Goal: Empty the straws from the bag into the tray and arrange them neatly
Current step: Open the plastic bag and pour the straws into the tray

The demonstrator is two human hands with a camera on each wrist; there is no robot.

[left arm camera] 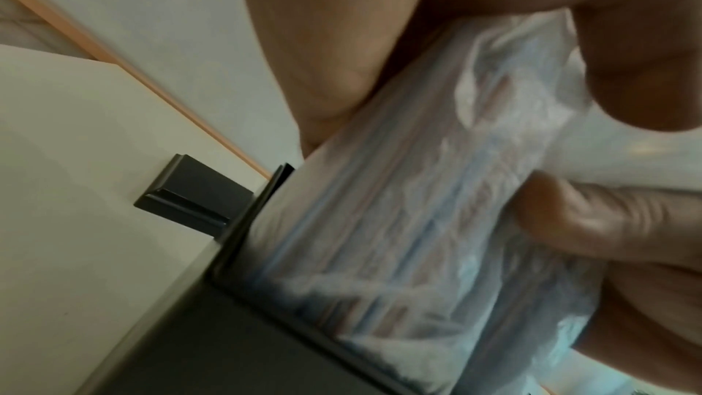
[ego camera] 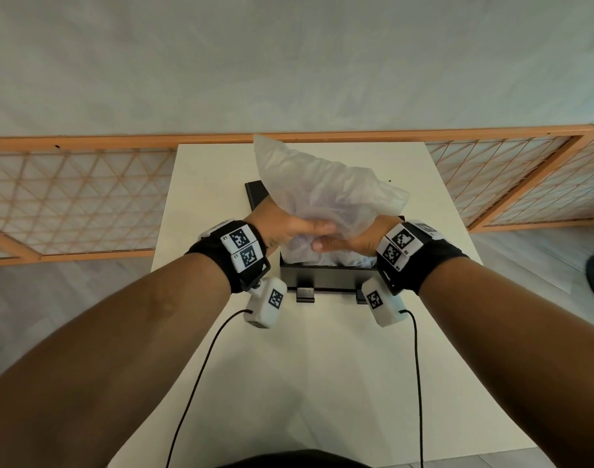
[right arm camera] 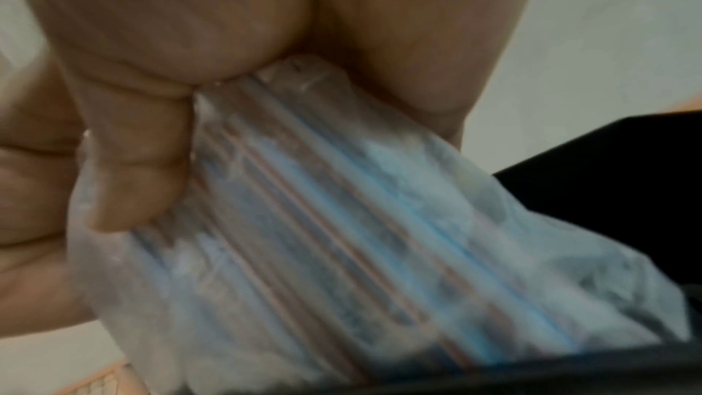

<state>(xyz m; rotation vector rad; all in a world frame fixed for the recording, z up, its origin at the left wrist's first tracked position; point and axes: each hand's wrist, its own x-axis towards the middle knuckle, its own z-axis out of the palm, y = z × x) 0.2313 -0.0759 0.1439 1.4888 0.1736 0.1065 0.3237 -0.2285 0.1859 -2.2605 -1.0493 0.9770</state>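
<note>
A translucent plastic bag (ego camera: 326,190) is held upended over the black tray (ego camera: 326,280) in the middle of the white table. My left hand (ego camera: 293,228) grips the bag from the left and my right hand (ego camera: 351,241) grips it from the right, thumbs meeting at its near side. Through the plastic, striped straws (left arm camera: 379,236) with blue and reddish lines run down toward the tray; they also show in the right wrist view as straws (right arm camera: 361,221) inside the bag (right arm camera: 455,236). The lower end of the bag (left arm camera: 437,191) sits inside the tray rim (left arm camera: 243,230).
The white table (ego camera: 322,366) is narrow, with floor on both sides. An orange lattice panel (ego camera: 69,197) lies behind it against the wall. A black piece (ego camera: 256,194) shows behind the bag on the left. Two black cables (ego camera: 201,373) trail from the wrist cameras.
</note>
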